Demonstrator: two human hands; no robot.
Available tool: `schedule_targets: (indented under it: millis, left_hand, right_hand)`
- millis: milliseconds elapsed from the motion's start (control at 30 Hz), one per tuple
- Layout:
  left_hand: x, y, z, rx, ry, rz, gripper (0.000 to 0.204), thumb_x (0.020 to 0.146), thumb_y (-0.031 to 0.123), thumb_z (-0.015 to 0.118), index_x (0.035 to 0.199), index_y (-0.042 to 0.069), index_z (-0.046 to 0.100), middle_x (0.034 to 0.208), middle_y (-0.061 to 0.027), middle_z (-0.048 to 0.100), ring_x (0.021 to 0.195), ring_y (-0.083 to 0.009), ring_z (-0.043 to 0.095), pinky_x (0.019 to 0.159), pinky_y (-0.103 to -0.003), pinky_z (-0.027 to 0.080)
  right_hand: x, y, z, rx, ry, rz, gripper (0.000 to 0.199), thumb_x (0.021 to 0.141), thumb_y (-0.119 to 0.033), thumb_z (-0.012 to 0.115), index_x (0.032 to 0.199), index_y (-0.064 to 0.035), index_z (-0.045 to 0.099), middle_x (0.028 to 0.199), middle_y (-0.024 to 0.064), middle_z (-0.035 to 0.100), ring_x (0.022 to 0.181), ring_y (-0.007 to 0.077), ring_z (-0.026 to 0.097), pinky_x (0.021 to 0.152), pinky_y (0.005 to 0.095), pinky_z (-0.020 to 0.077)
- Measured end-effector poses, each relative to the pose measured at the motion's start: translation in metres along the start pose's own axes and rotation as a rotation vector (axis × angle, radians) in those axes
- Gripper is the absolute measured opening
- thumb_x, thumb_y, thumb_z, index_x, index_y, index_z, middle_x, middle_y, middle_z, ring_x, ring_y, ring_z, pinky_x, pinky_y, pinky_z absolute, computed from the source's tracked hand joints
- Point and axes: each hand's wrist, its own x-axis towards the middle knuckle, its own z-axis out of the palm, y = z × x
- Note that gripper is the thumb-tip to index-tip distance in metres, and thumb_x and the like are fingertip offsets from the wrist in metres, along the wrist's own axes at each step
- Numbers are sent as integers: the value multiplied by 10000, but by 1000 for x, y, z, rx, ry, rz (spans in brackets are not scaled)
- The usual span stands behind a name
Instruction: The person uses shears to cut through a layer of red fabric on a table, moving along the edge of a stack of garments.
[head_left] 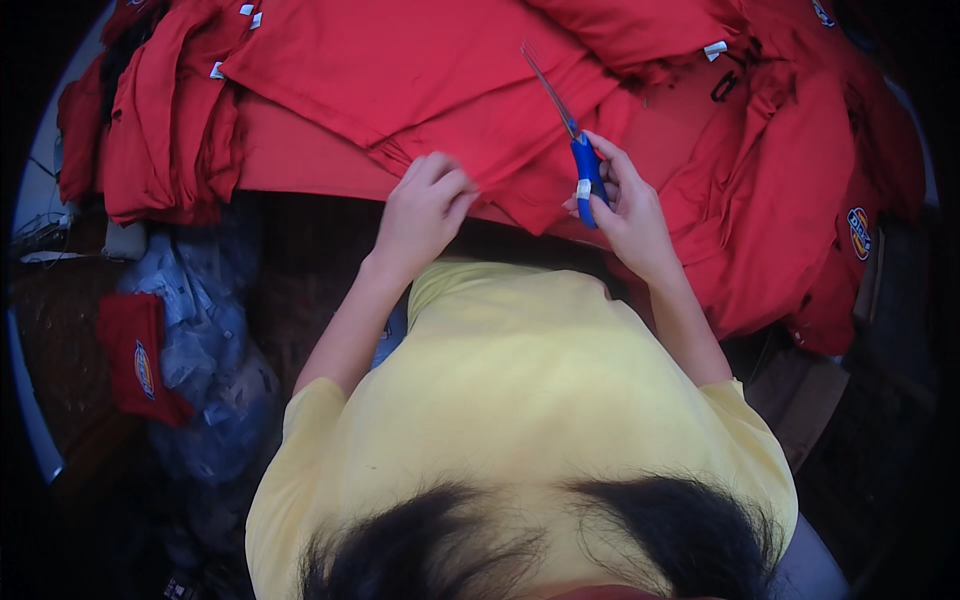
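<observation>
Dark hair fills the lower edge of the frame, with my yellow cotton shirt just above it, and both forearms run up from there to the work. To do this bit well I judge that the cloth should be kept flat and taut under the pinch, and the blades brought only to the loose thread, clear of the seam and of my own fingertips. My left hand, at the centre of the frame, has its fingers curled tight, pinching the edge of the folded red cotton garment that lies across the red-covered table. My right hand, just right of centre, is closed around the blue plastic handles of the long steel scissors; thumb and fingers are through or around the loops, I cannot tell which. The blades point up and to the left over the garment, and look nearly shut. Beyond the hands, more red garments are heaped in the upper left and down the right side, some showing small white tags and oval patches. One small red piece lies apart at the left edge, beside crumpled clear plastic bags.
</observation>
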Motion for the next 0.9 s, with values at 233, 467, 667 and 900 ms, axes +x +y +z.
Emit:
schedule_targets:
  millis: [233,467,667,900]
  left_hand:
    - [-94,-38,-73,263,-887,-822,375,776,364,669,938,26,692,932,-172,648,883,-319,626,800,-382,479]
    - [-93,-21,-63,61,-469,-482,455,845,371,597,1147,31,600,1125,-167,589,1046,-325,555,909,-382,443]
    - [-48,-9,-58,-247,-459,-417,393,834,294,641,1123,28,617,1001,-154,643,944,-265,625,831,-340,484]
    - [-16,-33,-57,-131,96,-596,251,856,252,610,870,1,608,820,-155,620,754,-282,625,695,-361,485]
  right_hand:
    - [8,4,27,-18,-135,-277,643,779,22,585,1372,-74,353,1118,177,554,1023,331,569,890,367,447]
    - [65,-28,56,-267,-321,-489,626,750,18,586,1341,-78,405,1025,202,573,917,334,595,753,387,467]
    - [148,-122,12,-452,-946,-334,382,784,-68,622,1152,7,554,883,75,662,808,126,621,740,286,489]
    - [263,-61,-329,108,822,-497,56,788,-63,625,810,-21,596,627,23,551,494,97,505,425,266,399]
